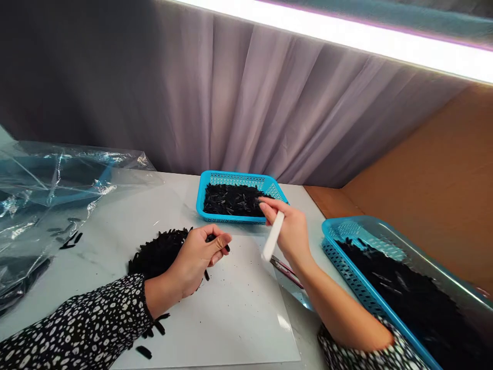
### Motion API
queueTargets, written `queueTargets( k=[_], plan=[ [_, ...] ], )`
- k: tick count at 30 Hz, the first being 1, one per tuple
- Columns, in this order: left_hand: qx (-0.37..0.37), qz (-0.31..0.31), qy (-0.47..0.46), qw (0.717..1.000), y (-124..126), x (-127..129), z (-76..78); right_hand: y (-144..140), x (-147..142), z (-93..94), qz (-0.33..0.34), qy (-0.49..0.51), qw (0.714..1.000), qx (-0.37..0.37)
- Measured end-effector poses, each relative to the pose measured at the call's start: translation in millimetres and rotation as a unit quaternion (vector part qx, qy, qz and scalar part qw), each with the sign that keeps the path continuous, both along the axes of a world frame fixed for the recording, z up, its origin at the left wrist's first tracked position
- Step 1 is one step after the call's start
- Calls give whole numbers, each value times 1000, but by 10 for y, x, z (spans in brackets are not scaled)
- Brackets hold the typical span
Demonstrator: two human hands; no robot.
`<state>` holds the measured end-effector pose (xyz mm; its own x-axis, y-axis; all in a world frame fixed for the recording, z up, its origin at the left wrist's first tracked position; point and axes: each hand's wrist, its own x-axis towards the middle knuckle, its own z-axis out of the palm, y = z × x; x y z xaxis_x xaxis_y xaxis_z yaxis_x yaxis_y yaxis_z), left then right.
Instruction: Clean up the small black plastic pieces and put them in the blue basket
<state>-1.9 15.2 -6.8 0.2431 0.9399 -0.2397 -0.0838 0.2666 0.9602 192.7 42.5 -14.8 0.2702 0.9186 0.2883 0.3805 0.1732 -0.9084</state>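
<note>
Two blue baskets [215,177] of black pieces. The left hand [196,259] pinches one black piece [211,238] beside the pile [159,252] (uncountable); the right hand [290,228] closes its grip on one white stick [272,236].

Lower centre: left hand [196,257] pinching a small black piece [211,238] beside a black heap [159,252]; right hand [290,231] gripping a white stick [272,236] near the blue basket [239,180].

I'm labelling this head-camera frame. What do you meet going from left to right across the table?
Clear plastic sheet → heap of black pieces → left hand → right hand holding a white stick → blue basket at the right edge.
</note>
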Motion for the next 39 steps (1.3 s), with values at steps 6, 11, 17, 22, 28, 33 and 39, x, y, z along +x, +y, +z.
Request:
queueTargets(
  k=[6, 11, 17, 22, 28, 33, 39],
  plan=[
    [-21, 26, -13, 999, 2, -13, -43, 24, 5, -30, 7, -29, 1000, 5],
    [-17, 11, -26, 999, -25, 3, -47, -480, -186, -146, 98, -23, 995, 21],
    [42, -26, -2, 999, -69, 36, -7, -605, -289, -152, 156, 51, 985, 43],
    [46, -28, -19, 998, -76, 39, 26, -607, -256, -119, 140, 63, 987, 53],
    [-48, -20, -58, 997, -58, 25, 77, -613, -230, -78, 137, 95, 985, 45],
    [-48, -25, -56, 997, -88, 32, 88, -600, -234, -75, 149, 197, 967, -57],
    [-1, -45, -51, 998, -129, 63, 100, -563, -221, -161, 177, 334, 921, -98]
  ],
)
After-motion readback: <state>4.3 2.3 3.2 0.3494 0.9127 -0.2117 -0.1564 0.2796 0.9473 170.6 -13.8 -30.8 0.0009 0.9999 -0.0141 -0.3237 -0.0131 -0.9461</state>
